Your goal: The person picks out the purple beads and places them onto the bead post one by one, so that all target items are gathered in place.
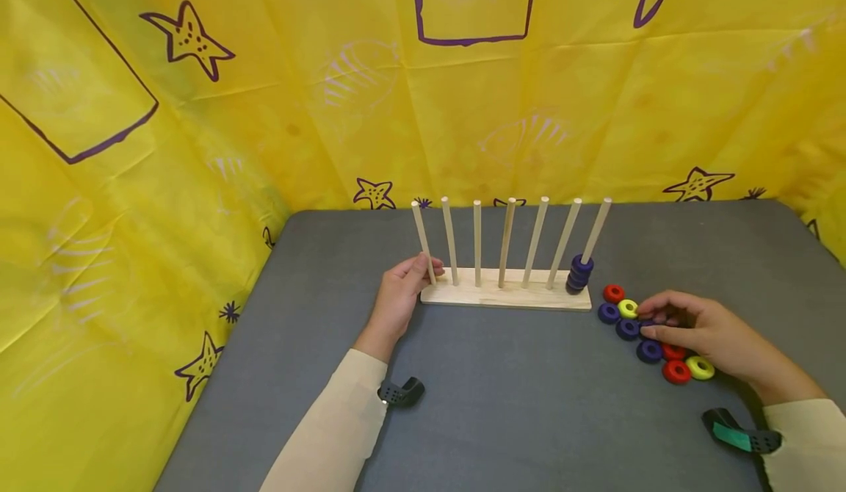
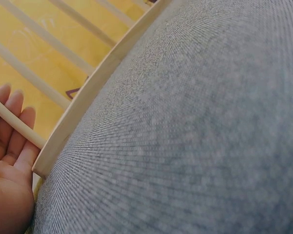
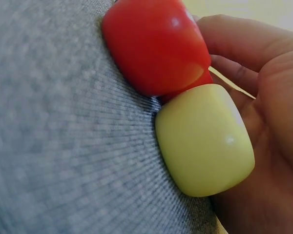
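Note:
A wooden stand (image 1: 505,297) holds a row of several upright pegs, and dark blue rings (image 1: 579,275) are stacked on its rightmost peg. At the stand's left end my left hand (image 1: 399,290) holds the leftmost peg (image 1: 424,239), the thumb in front and the fingers behind it. In the left wrist view those fingers (image 2: 14,126) show behind the peg. My right hand (image 1: 703,330) reaches over the loose rings and pinches a blue ring (image 1: 647,325), which the fingers partly cover. The right wrist view shows a red ring (image 3: 156,46) and a yellow ring (image 3: 205,141) beside the palm.
Loose rings lie close together right of the stand: a red ring (image 1: 613,294), a yellow ring (image 1: 627,308), several blue ones and more red and yellow ones near the right hand. Under everything is a grey tabletop (image 1: 515,404). A yellow patterned cloth (image 1: 436,125) hangs behind and at the sides.

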A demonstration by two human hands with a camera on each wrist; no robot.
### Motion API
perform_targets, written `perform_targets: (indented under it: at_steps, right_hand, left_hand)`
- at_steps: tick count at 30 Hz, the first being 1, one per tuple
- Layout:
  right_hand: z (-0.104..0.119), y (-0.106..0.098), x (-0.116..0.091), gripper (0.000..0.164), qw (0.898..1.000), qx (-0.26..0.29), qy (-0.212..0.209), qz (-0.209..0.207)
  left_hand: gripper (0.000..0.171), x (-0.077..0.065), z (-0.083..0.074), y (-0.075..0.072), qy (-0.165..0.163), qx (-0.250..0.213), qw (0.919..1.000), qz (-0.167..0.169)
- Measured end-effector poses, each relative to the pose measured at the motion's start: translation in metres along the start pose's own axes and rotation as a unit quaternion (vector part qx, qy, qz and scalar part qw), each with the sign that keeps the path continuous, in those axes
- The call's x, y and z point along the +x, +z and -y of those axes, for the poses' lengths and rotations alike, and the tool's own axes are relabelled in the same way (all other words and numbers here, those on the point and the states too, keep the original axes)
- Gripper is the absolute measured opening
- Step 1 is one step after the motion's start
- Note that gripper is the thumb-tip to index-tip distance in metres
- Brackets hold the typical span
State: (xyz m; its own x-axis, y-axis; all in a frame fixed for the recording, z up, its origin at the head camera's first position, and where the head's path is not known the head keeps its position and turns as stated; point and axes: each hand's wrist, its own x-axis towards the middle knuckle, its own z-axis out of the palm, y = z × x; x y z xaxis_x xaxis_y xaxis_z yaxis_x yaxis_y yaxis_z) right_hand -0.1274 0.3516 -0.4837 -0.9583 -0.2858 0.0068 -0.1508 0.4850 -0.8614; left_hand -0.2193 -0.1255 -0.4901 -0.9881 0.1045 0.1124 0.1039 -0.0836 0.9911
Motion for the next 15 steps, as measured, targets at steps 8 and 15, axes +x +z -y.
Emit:
perform_targets:
  at_steps: [8,15]
  right_hand:
    - [0.0000,0.0012,0.0018,0.012,1.000,-0.022,0.010,-0.016]
    - [-0.0007,-0.0007,0.0013,0.014,1.000,-0.016,-0.003,-0.008]
  left_hand:
    - [0.043,-0.0008,0.0001,-0.0008,0.005,0.002,1.0000,0.003]
    - [0.043,-0.0013,-0.0001,-0.0004,0.004,0.012,0.9999,0.004]
